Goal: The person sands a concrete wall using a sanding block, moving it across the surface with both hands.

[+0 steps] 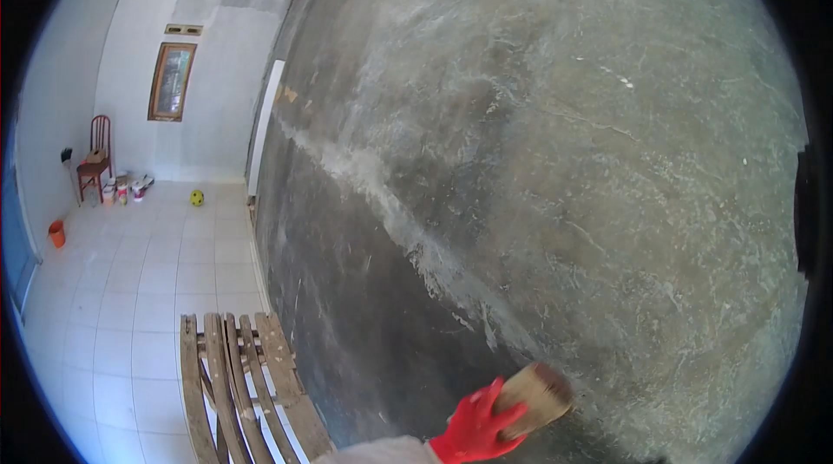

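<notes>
A red-gloved hand, which I take as my left hand (pixel 477 429), reaches in from the bottom edge, a pale sleeve (pixel 382 450) behind it. Its fingers are wrapped round a tan block-shaped tool (pixel 534 396) with a dark brown end. Whether this is a brush or a sanding block I cannot make out. The tool is against or close to the lower part of a grey cement-coated wall (pixel 555 204). A rough lighter band runs diagonally across the wall, over a smoother dark patch. My right hand is out of view.
A wooden slatted platform (pixel 230 377) stands at lower left over white floor tiles (pixel 143 290). At the back are a chair (pixel 97 160), several tubs (pixel 123 192), a yellow ball (pixel 197 198) and a small window (pixel 172 82). An orange bucket (pixel 57 234) stands at far left.
</notes>
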Tool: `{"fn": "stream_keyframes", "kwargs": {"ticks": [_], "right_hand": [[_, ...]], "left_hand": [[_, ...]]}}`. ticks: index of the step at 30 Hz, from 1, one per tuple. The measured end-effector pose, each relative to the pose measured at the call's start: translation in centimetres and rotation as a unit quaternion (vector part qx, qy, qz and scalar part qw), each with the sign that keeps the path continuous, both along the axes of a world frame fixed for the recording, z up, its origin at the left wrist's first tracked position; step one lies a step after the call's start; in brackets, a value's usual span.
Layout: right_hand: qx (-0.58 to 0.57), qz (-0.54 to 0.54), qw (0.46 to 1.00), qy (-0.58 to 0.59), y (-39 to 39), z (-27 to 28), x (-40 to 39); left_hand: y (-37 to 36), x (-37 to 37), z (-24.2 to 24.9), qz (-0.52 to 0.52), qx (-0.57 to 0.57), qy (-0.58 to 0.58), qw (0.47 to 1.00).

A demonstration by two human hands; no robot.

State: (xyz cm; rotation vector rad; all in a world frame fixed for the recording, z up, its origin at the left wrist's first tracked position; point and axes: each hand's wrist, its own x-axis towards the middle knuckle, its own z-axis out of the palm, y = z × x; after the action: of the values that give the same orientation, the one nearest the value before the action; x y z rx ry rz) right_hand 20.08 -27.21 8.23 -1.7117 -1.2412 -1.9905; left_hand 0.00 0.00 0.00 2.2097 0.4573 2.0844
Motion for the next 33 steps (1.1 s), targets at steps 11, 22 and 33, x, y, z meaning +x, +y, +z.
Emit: {"fn": "stream_keyframes", "kwargs": {"ticks": [11,22,33], "right_hand": [[-0.005,-0.03,1.0,-0.008,0.4,0.6,-0.9],[0.003,-0.036,0.999,-0.003,0.3,-0.4,0.1],[0.015,-0.029,0.999,-0.031,0.8,0.0,0.0]], "left_hand": [[3.7,-3.1,24.0,0.025,-0.006,-0.065,0.998],[0.6,-4.3,-3.8,0.015,-0.013,0.019,1.0],[8.7,-5.6,23.3,0.075,-0.005,-0.077,0.994]]}}
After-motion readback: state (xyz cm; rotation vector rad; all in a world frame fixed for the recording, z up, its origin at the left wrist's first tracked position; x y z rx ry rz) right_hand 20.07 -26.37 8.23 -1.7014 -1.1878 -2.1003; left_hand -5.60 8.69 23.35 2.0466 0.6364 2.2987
